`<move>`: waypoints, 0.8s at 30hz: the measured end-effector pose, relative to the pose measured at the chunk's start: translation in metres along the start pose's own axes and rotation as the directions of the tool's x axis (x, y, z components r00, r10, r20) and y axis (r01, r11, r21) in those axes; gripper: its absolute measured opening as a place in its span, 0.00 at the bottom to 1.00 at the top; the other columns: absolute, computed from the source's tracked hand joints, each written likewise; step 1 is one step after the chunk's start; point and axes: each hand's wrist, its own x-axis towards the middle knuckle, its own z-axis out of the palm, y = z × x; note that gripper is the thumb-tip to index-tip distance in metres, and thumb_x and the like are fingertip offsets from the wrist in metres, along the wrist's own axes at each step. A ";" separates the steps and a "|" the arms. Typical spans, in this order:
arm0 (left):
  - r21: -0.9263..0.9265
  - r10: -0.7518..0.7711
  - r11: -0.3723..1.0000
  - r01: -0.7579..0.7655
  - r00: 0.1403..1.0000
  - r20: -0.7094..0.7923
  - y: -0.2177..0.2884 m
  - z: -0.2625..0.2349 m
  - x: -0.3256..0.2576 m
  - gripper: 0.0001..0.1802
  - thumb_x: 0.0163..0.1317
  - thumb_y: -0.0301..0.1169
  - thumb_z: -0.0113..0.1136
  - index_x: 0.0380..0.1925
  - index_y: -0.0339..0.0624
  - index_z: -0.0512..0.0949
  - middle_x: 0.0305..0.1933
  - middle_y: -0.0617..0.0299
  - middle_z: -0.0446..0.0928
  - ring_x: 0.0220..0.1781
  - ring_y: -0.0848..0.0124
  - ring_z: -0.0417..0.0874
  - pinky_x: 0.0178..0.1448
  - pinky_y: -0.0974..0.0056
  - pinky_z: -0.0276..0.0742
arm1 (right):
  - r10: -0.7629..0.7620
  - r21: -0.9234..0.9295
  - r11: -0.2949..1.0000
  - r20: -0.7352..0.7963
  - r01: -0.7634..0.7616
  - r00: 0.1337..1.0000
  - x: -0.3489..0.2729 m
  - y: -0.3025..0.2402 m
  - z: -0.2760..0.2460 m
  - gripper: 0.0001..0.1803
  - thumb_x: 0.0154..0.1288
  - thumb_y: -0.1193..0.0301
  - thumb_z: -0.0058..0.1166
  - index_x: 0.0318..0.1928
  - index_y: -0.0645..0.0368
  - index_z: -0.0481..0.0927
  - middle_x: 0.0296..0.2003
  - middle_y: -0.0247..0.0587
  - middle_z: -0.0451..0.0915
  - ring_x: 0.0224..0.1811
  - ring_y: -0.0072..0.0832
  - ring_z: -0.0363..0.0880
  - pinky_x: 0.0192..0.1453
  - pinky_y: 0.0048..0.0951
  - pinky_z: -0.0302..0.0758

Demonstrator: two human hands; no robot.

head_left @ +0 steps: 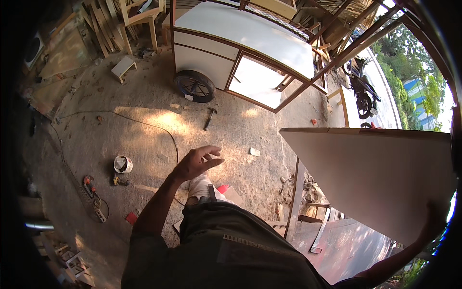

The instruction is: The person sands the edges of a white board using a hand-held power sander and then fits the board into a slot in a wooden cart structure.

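My left hand point(198, 163) hangs in the air in front of my body, over the dirt floor. Its fingers are loosely curved, the thumb stands apart, and nothing is in it. At the far right my right hand point(434, 217) grips a large flat white board point(365, 176) near its outer end; the hand is in shadow and its fingertips are partly hidden. The board is tilted, with a brown edge along its far side. Beyond my left hand a hammer point(210, 118) lies on the floor.
A white cart with a brown frame point(243, 38) and black wheel point(195, 86) stands ahead. A cable point(144, 123) crosses the floor. A white bucket point(123, 164), a yellow drill point(121, 181) and a small white stool point(123, 68) are left. A motorcycle point(361, 89) stands at right.
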 end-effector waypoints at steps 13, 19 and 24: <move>-0.548 0.487 0.794 -0.263 0.815 0.314 0.170 0.063 0.213 0.70 0.56 0.54 0.76 0.81 0.45 0.33 0.85 0.44 0.41 0.85 0.53 0.48 0.82 0.46 0.53 | -0.599 0.573 0.458 -0.367 0.680 0.712 0.127 -0.422 0.243 0.30 0.45 0.48 0.78 0.33 0.56 0.76 0.24 0.33 0.74 0.24 0.26 0.75 0.28 0.32 0.71; -0.903 -0.012 0.428 -0.033 0.999 -0.042 0.121 0.095 0.339 0.45 0.69 0.60 0.59 0.73 0.41 0.59 0.72 0.51 0.66 0.74 0.58 0.67 0.77 0.52 0.62 | -0.757 0.769 0.166 -0.302 0.617 0.580 0.077 -0.511 0.464 0.20 0.56 0.54 0.69 0.29 0.53 0.74 0.24 0.32 0.72 0.25 0.27 0.74 0.29 0.31 0.70; -0.975 -0.539 0.186 0.122 0.843 0.003 0.059 0.087 0.426 0.48 0.62 0.77 0.49 0.55 0.40 0.75 0.54 0.56 0.78 0.59 0.64 0.78 0.64 0.53 0.73 | -0.880 0.863 0.001 -0.239 0.505 0.409 0.016 -0.559 0.585 0.12 0.61 0.61 0.58 0.39 0.53 0.76 0.32 0.35 0.77 0.38 0.31 0.82 0.42 0.34 0.76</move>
